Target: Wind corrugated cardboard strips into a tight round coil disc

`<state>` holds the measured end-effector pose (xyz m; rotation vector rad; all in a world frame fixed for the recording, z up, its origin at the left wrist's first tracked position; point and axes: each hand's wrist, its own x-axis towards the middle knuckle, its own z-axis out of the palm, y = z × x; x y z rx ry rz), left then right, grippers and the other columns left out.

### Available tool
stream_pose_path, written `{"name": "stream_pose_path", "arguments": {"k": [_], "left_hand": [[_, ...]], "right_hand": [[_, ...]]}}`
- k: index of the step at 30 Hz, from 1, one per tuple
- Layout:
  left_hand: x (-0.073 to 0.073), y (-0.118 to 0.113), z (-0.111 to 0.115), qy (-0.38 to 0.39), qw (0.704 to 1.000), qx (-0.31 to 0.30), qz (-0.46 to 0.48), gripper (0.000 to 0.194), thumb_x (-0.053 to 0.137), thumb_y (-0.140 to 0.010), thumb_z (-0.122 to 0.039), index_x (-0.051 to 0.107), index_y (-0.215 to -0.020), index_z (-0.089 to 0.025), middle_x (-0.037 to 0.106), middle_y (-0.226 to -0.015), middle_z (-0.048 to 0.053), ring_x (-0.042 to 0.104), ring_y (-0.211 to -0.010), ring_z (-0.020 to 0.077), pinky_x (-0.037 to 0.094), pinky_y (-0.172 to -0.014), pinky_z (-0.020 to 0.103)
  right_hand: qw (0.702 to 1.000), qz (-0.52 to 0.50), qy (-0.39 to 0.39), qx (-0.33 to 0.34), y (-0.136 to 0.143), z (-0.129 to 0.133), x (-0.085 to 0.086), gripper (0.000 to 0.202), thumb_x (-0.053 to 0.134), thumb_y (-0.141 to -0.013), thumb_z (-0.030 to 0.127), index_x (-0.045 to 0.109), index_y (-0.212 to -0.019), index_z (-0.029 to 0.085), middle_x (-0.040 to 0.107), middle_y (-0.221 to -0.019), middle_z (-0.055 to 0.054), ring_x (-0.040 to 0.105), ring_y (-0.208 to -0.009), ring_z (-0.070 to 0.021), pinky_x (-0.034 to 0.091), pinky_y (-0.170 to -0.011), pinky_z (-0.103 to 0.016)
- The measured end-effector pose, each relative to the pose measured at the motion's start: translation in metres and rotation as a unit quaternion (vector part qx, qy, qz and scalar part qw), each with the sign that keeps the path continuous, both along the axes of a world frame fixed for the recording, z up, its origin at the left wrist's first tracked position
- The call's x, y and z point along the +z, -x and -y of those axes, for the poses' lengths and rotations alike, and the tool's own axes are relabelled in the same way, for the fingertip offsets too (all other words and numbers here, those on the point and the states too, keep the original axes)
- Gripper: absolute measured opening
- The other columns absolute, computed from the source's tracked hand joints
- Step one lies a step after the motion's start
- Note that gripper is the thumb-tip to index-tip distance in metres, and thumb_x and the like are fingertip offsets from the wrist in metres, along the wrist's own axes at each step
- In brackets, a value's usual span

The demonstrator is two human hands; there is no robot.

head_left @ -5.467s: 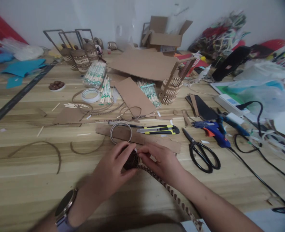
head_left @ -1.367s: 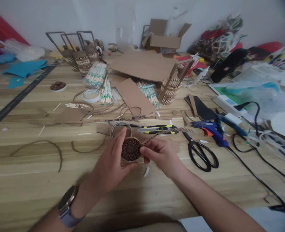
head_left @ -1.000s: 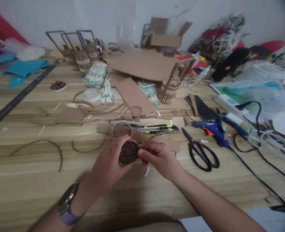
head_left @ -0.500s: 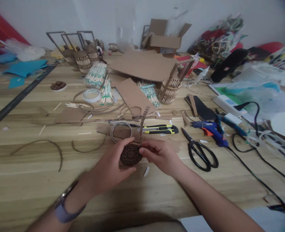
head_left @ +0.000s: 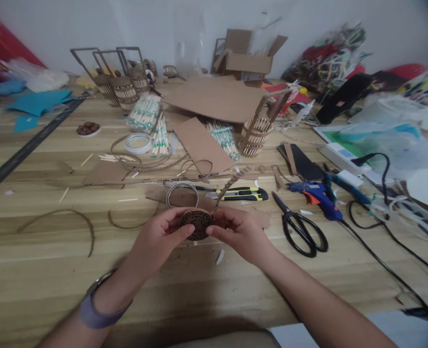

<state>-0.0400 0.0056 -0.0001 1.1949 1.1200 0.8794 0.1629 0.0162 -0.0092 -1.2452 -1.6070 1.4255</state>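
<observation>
Wooden table (head_left: 36, 280), pale wall (head_left: 156, 29) behind

Handicraft workshop

A crowded wooden worktable (head_left: 36, 280) before a pale wall (head_left: 108, 24) shows a craft workshop. Right of centre lie a blue glue gun (head_left: 323, 199) and black scissors (head_left: 290, 214); at centre, a utility knife (head_left: 259, 194) and, higher up, a cardboard sheet (head_left: 214, 99). Upper left, small slatted buckets (head_left: 123, 94) with tall handles stand grouped beside plastic-wrapped sticks (head_left: 144, 113).

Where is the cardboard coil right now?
In the head view, the coil sits below centre and slightly left, held between the left hand and the right hand, just on the near side of the grey ring.
</observation>
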Motion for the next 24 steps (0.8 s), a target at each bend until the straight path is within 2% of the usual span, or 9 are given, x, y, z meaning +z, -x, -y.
{"name": "stream_pose_path", "arguments": {"k": [5, 8, 13, 20, 24], "left_hand": [[0.0025, -0.0013, -0.0001, -0.005, 1.0, -0.01, -0.002, 0.026, 0.072, -0.079, -0.028, 0.076, -0.104, -0.021, 0.08, -0.103, 0.005, 0.072, -0.1, 0.025, 0.056, -0.091, 0.039], [0.0009, -0.0019, 0.0007, 0.001, 1.0, -0.008, 0.004, 0.026, 0.072, -0.079, -0.028, 0.076, -0.104, -0.021, 0.08, -0.105, 0.005, 0.072, -0.098, 0.0239, 0.056, -0.09, 0.037], [0.0001, -0.0026, 0.0025, 0.016, 1.0, 0.004, 0.009, 0.027, 0.074, -0.077, -0.027, 0.077, -0.103, -0.021, 0.08, -0.104, 0.005, 0.073, -0.096, 0.0242, 0.057, -0.087, 0.037], [0.0027, -0.0032, 0.0034, 0.01, 1.0, -0.006, 0.006, 0.029, 0.075, -0.076, -0.031, 0.076, -0.103, -0.021, 0.08, -0.1, 0.006, 0.073, -0.093, 0.0256, 0.059, -0.083, 0.039], [-0.0022, -0.0039, 0.0037, 0.014, 1.0, -0.004, 0.019, 0.033, 0.076, -0.075, -0.032, 0.075, -0.106, -0.021, 0.079, -0.104, 0.006, 0.073, -0.096, 0.0265, 0.059, -0.085, 0.041]], "right_hand": [[0.999, 0.027, -0.016, -0.022, 0.0002, 0.0016, -0.0044, 0.028, 0.073, -0.075, 0.045, 0.066, -0.072, 0.019, 0.059, -0.066, 0.0, 0.046, -0.06, -0.0132, 0.034, -0.055, -0.026], [1.0, 0.021, -0.004, -0.016, 0.0013, 0.0026, -0.0046, 0.029, 0.072, -0.075, 0.046, 0.065, -0.072, 0.018, 0.059, -0.067, -0.001, 0.044, -0.059, -0.0123, 0.033, -0.053, -0.025], [1.0, -0.008, 0.028, 0.003, 0.0037, 0.0028, -0.0026, 0.028, 0.07, -0.075, 0.046, 0.066, -0.076, 0.018, 0.049, -0.06, 0.003, 0.039, -0.055, -0.0109, 0.03, -0.051, -0.024], [0.995, -0.055, 0.076, 0.02, 0.005, 0.0037, -0.0075, 0.032, 0.072, -0.074, 0.049, 0.069, -0.081, 0.018, 0.055, -0.064, 0.001, 0.044, -0.057, -0.0122, 0.036, -0.054, -0.026], [0.992, -0.076, 0.096, 0.025, 0.0064, 0.0035, -0.0054, 0.035, 0.073, -0.072, 0.05, 0.069, -0.083, 0.017, 0.056, -0.066, 0.001, 0.046, -0.059, -0.0122, 0.037, -0.055, -0.026]]}}
